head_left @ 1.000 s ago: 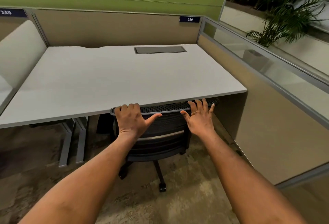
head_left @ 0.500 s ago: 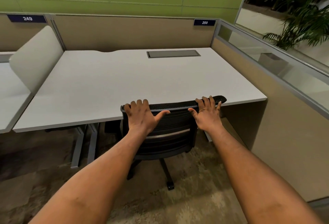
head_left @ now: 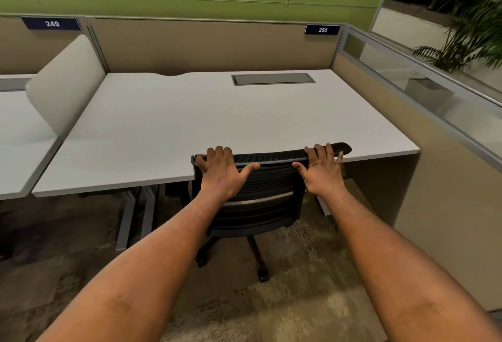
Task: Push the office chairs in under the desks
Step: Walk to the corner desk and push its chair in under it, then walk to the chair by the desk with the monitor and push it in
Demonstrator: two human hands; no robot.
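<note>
While both arms reach forward over the carpet (head_left: pixel 298 314), the person stands behind the office chair (head_left: pixel 260 197) and holds its backrest at the top. The left hand (head_left: pixel 221 173) has its fingers curled over the upper edge near the left corner, thumb spread along the mesh; the right hand (head_left: pixel 323 173) lies flatter, fingers over the edge, thumb open. I think this wide hold is chosen to steer the chair straight. Its seat is already under the desk (head_left: pixel 190 124), and the backrest top meets the near edge of the desk. Farther away, a closed cable hatch (head_left: pixel 273 79) sits in the desktop, and the partition (head_left: pixel 206 48) carries a label 250 (head_left: pixel 322 29).
</note>
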